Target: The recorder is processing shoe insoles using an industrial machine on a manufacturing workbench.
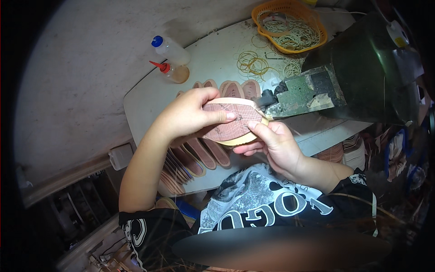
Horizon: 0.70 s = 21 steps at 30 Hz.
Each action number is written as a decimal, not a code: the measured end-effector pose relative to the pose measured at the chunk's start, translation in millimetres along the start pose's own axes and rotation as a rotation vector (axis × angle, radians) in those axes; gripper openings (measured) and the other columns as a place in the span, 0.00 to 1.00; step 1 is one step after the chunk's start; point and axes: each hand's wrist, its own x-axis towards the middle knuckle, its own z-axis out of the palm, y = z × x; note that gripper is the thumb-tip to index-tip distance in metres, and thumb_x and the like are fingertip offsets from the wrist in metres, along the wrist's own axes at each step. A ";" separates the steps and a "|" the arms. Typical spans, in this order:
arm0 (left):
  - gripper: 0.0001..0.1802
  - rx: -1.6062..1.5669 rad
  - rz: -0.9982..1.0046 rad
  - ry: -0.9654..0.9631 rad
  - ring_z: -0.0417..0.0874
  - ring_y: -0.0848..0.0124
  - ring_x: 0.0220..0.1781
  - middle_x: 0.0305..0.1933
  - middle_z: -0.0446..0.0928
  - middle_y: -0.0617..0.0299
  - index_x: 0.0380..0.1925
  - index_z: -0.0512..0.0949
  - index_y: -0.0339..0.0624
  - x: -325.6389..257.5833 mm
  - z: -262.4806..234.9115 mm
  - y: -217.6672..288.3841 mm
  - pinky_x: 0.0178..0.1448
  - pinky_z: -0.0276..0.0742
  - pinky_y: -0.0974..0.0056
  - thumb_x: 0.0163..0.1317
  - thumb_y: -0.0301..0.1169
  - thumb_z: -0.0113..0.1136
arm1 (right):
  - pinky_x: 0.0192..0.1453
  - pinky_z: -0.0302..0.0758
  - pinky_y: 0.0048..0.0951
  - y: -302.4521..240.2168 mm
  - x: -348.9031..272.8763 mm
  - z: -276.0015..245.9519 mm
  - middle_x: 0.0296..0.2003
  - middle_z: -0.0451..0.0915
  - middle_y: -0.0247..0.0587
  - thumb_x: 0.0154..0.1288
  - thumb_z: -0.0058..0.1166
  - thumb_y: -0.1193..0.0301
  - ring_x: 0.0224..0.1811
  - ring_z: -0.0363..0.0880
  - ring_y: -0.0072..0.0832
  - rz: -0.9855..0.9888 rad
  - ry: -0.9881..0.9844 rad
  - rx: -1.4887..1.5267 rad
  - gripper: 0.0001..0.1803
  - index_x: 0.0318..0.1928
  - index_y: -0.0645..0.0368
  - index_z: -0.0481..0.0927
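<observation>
A shoe insole (223, 129) with a reddish-brown face, pale grid lines and a cream-yellow band round its edge is held between both hands. My left hand (190, 113) is closed on its left end, thumb lying flat on the brown face. My right hand (282, 147) pinches the near right edge, thumb on top and fingers underneath. The insole's far right edge lies at the dark head (267, 98) of a green machine (308, 93); whether they touch is hard to tell. Beyond and below the hands, more brown insoles (202, 154) lie in rows on the table.
The white table (213, 52) carries a squeeze bottle with a blue cap (174, 51) and one with a red nozzle (176, 72). An orange basket (322, 38) of pale bands stands at the back, loose bands (252, 64) before it. Stacked soles (333, 154) sit right, below the table edge.
</observation>
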 end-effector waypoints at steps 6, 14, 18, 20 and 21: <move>0.25 -0.063 -0.132 0.015 0.76 0.79 0.26 0.24 0.79 0.64 0.29 0.82 0.33 -15.3 29.6 4.7 0.31 0.73 0.70 0.56 0.49 0.67 | 0.39 0.76 0.19 5.6 1.0 -13.0 0.36 0.84 0.37 0.71 0.48 0.59 0.35 0.82 0.20 -0.081 -0.028 -0.138 0.18 0.45 0.62 0.80; 0.31 -0.239 -0.246 0.118 0.81 0.73 0.19 0.23 0.81 0.57 0.28 0.82 0.32 -23.3 57.8 12.1 0.22 0.77 0.71 0.59 0.56 0.60 | 0.54 0.76 0.29 35.7 -14.0 -16.9 0.49 0.77 0.42 0.64 0.57 0.77 0.50 0.77 0.25 -0.336 -0.168 -0.333 0.26 0.59 0.65 0.63; 0.32 -0.262 -0.252 0.054 0.81 0.70 0.17 0.19 0.79 0.55 0.28 0.81 0.31 -30.5 56.7 17.8 0.20 0.80 0.70 0.57 0.57 0.63 | 0.51 0.77 0.26 19.7 -16.3 -20.9 0.45 0.79 0.41 0.66 0.53 0.76 0.47 0.79 0.23 -0.312 -0.169 -0.332 0.22 0.58 0.65 0.64; 0.29 -0.243 -0.228 0.037 0.79 0.74 0.15 0.15 0.76 0.60 0.26 0.80 0.34 -34.9 56.5 16.3 0.17 0.75 0.72 0.54 0.54 0.66 | 0.47 0.77 0.23 15.2 -15.4 -24.8 0.40 0.81 0.39 0.69 0.50 0.73 0.41 0.80 0.20 -0.302 -0.203 -0.287 0.16 0.55 0.65 0.68; 0.29 -0.240 -0.227 0.037 0.79 0.74 0.15 0.15 0.76 0.60 0.26 0.80 0.34 -35.0 58.3 12.7 0.17 0.75 0.72 0.54 0.54 0.66 | 0.47 0.77 0.23 13.3 -15.0 -27.7 0.40 0.81 0.39 0.69 0.50 0.73 0.41 0.80 0.20 -0.305 -0.203 -0.286 0.16 0.55 0.65 0.68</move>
